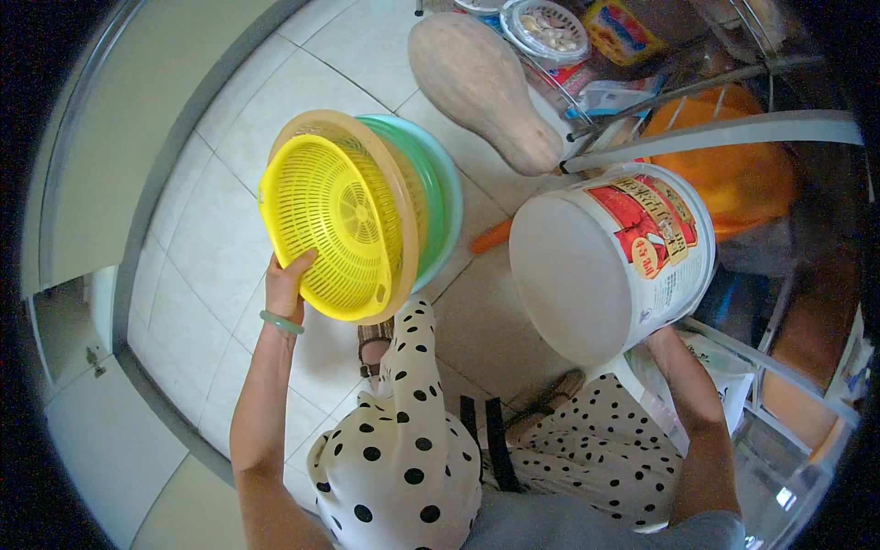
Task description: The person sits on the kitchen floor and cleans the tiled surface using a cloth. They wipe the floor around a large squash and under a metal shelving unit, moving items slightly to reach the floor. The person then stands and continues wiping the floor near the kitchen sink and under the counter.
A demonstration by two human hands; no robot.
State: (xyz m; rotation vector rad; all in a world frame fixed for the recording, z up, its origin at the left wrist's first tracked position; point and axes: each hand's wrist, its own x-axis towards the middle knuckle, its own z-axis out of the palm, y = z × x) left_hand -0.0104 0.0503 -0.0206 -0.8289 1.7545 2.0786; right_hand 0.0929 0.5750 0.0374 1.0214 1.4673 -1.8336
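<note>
My left hand, a jade-coloured bangle at its wrist, grips the near left rim of a stack of bowls, thumb over the inside. On top is a yellow plastic colander, nested in a beige basket, with a green basin and a light blue basin beneath. The stack is tilted, its open side facing left. My right hand holds a white plastic bucket with a red label from below, at its near side. The bucket lies tipped on its side; the right fingers are mostly hidden behind it.
A large tan squash lies on the tiled floor ahead. A carrot shows beside the bucket. On the right stands a metal rack with a big orange object and a small basket of pale pieces. Cabinets line the left.
</note>
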